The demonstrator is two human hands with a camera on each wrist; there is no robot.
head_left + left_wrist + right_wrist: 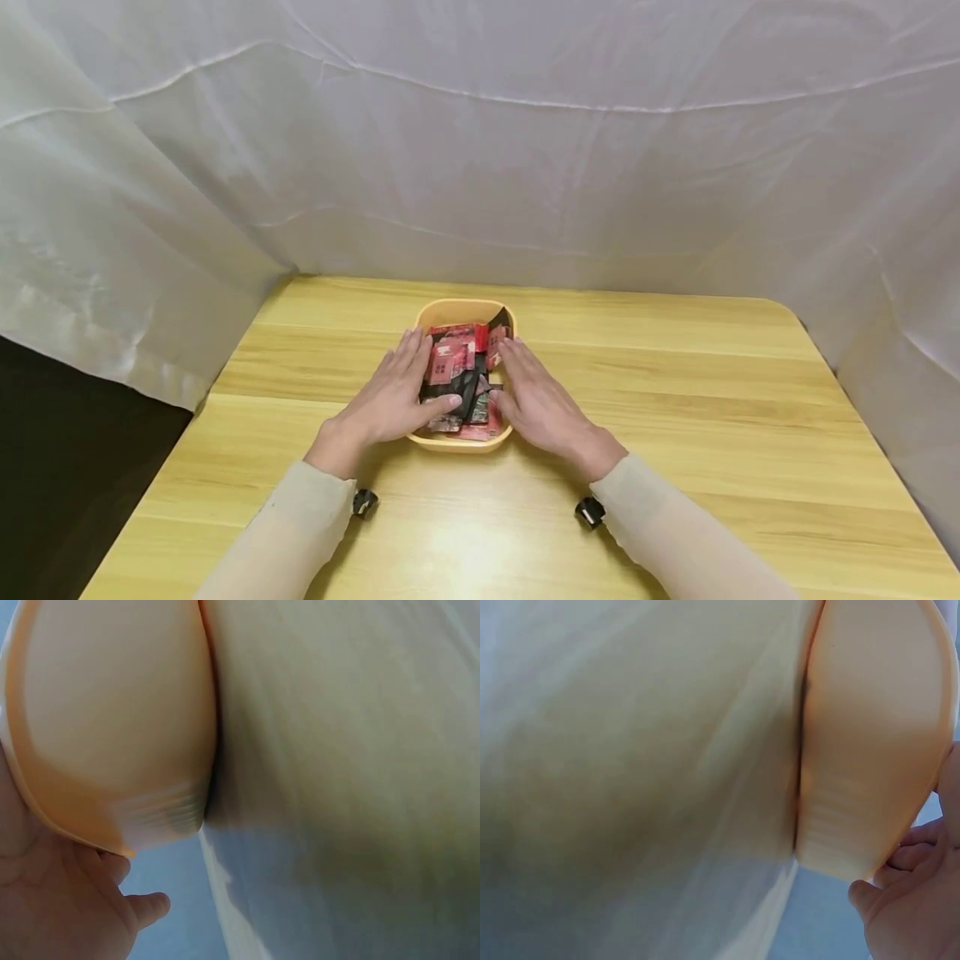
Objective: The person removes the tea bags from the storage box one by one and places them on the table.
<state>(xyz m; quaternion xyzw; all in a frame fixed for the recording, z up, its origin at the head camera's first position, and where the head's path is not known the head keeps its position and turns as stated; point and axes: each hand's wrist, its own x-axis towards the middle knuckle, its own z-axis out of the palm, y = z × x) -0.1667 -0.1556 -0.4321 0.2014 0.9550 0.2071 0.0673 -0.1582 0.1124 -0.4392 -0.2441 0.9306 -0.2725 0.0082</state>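
A light orange plastic tub sits on the wooden table, filled with small red, pink and black packets. Over its left rim lies my left hand, fingers extended forward and thumb reaching in above the packets. My right hand rests along the opposite rim, its fingers pointing forward and inward. From the left wrist, the tub's smooth outer wall shows with the palm up against the rim. The right wrist view has the other side wall, with the right hand's fingers at the rim.
Pale wood-grain table extends on both sides of the tub. White fabric hangs behind the table and along its sides. A dark area lies beyond the left edge. Each wrist carries a small black device.
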